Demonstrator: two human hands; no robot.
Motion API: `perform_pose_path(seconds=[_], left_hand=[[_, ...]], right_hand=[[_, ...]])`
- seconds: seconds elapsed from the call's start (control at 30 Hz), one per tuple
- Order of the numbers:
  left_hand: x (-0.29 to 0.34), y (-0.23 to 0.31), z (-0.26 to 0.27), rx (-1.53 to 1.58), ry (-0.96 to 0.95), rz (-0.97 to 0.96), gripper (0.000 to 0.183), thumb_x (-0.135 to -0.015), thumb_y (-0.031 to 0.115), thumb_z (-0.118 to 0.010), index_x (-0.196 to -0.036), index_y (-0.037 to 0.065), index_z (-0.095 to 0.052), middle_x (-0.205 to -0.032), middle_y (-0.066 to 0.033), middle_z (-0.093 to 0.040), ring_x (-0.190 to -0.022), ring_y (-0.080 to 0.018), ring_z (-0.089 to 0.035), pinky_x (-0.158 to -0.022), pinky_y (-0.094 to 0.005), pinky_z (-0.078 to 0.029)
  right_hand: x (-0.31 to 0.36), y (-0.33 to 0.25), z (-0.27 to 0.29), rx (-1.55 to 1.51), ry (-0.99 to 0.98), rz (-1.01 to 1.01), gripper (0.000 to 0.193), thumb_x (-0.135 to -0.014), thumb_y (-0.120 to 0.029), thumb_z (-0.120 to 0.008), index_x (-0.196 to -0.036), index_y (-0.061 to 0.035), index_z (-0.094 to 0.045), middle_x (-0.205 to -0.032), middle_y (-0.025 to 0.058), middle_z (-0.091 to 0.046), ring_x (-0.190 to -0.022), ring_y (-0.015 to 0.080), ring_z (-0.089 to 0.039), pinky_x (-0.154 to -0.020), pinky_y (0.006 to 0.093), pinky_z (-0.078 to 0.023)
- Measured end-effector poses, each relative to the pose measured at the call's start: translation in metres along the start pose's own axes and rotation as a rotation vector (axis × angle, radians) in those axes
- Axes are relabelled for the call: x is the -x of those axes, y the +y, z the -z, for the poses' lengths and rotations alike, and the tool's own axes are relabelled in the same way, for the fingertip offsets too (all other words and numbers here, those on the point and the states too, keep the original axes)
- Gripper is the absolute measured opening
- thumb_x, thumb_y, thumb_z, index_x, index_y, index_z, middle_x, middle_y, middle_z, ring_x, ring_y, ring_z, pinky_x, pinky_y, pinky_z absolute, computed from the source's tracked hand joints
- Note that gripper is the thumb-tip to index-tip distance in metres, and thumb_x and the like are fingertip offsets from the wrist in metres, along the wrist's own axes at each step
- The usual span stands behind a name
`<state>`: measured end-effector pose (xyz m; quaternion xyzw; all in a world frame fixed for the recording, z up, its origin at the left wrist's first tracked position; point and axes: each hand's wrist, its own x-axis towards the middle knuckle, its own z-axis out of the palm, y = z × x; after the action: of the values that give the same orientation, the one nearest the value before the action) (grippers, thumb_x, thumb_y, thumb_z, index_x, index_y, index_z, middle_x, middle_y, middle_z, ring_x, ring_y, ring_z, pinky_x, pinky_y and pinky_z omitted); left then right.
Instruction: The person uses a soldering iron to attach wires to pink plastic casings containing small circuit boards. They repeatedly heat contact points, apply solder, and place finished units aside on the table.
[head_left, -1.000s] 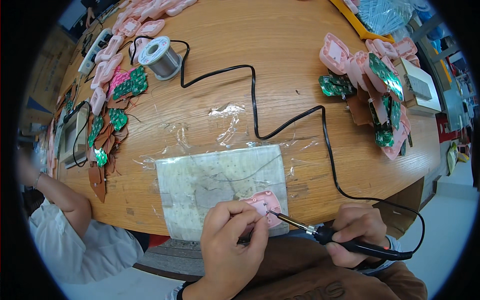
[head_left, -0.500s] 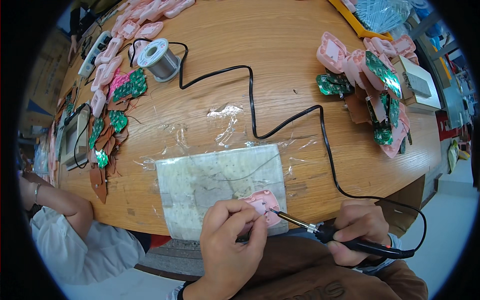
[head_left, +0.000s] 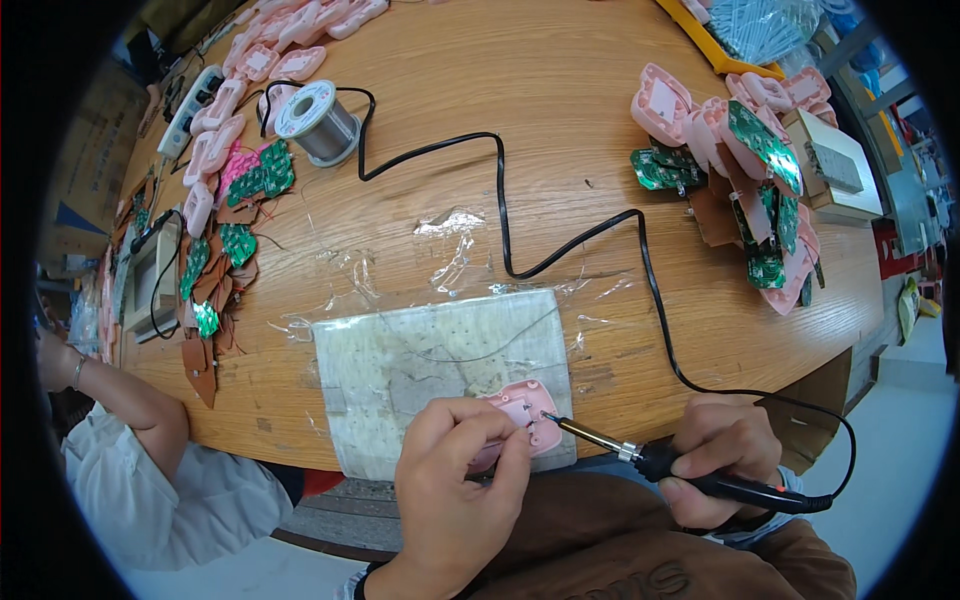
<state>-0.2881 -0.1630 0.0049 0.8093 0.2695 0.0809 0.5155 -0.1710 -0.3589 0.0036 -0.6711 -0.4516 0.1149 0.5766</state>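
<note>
My right hand (head_left: 725,460) grips the black handle of a soldering iron (head_left: 690,477). The iron's metal tip points left, over the inside of a pink plastic shell (head_left: 545,435); whether it touches is too small to tell. The shell lies with its hollow side up on a worn whitish mat (head_left: 360,400). Thumb and forefinger of my left hand (head_left: 455,490) are pinched together over the shell's left part, covering much of it. What sits between those fingertips is hidden. A thin strand of wire (head_left: 480,357) lies across the mat.
A black cord (head_left: 503,200) winds over the table from the iron to near a solder spool (head_left: 318,122). Green circuit boards (head_left: 262,172) and pink shells (head_left: 215,150) lie left; more boards (head_left: 765,150) pile right. Another person's arm (head_left: 130,400) rests at the left edge.
The iron's tip has shifted slightly right, off the spot by my left fingertips. My left hand has moved slightly left and down. The other person's arm at the left has shifted.
</note>
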Motion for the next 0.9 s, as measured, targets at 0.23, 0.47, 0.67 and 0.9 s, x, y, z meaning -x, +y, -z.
perform_pose_path(seconds=[0.23, 0.47, 0.67, 0.9], left_hand=[[0.0004, -0.0032, -0.001, -0.052, -0.003, -0.028, 0.012, -0.072, -0.001, -0.073, -0.081, 0.002, -0.066, -0.087, -0.0079, -0.059, -0.078, -0.024, -0.059, -0.066, -0.0328, -0.049], [-0.0006, -0.0037, 0.0024, -0.126, -0.071, -0.088, 0.01, -0.076, -0.006, -0.069, -0.085, -0.004, -0.066, -0.092, -0.0084, -0.058, -0.077, -0.0132, -0.063, -0.064, -0.0221, -0.053], [-0.0004, -0.0047, 0.0023, -0.111, -0.066, -0.091, 0.01, -0.076, -0.006, -0.07, -0.085, -0.004, -0.066, -0.092, -0.009, -0.058, -0.076, -0.0131, -0.062, -0.063, -0.0223, -0.052], [-0.0009, -0.0052, 0.0031, -0.122, -0.072, -0.124, 0.012, -0.075, -0.007, -0.07, -0.086, -0.003, -0.066, -0.092, -0.0092, -0.058, -0.076, -0.0134, -0.062, -0.063, -0.0222, -0.052]], right_hand=[[-0.0008, 0.0026, -0.0041, -0.051, -0.012, 0.022, 0.023, -0.067, -0.002, -0.075, -0.082, -0.0051, -0.058, -0.063, 0.0064, -0.054, -0.047, 0.02, -0.05, -0.043, 0.0288, -0.037], [-0.0059, 0.0006, -0.0008, -0.027, -0.1, 0.019, 0.021, -0.066, -0.001, -0.074, -0.078, -0.005, -0.057, -0.062, 0.0059, -0.051, -0.047, 0.0201, -0.049, -0.042, 0.03, -0.036], [-0.0093, -0.002, 0.0017, -0.004, -0.077, 0.044, 0.02, -0.065, -0.001, -0.074, -0.077, -0.0052, -0.058, -0.061, 0.0052, -0.05, -0.046, 0.0192, -0.048, -0.041, 0.0295, -0.035], [-0.0072, 0.0008, 0.003, -0.013, -0.017, 0.055, 0.02, -0.064, -0.002, -0.074, -0.077, -0.005, -0.059, -0.06, 0.0048, -0.05, -0.045, 0.018, -0.047, -0.04, 0.0284, -0.034]])
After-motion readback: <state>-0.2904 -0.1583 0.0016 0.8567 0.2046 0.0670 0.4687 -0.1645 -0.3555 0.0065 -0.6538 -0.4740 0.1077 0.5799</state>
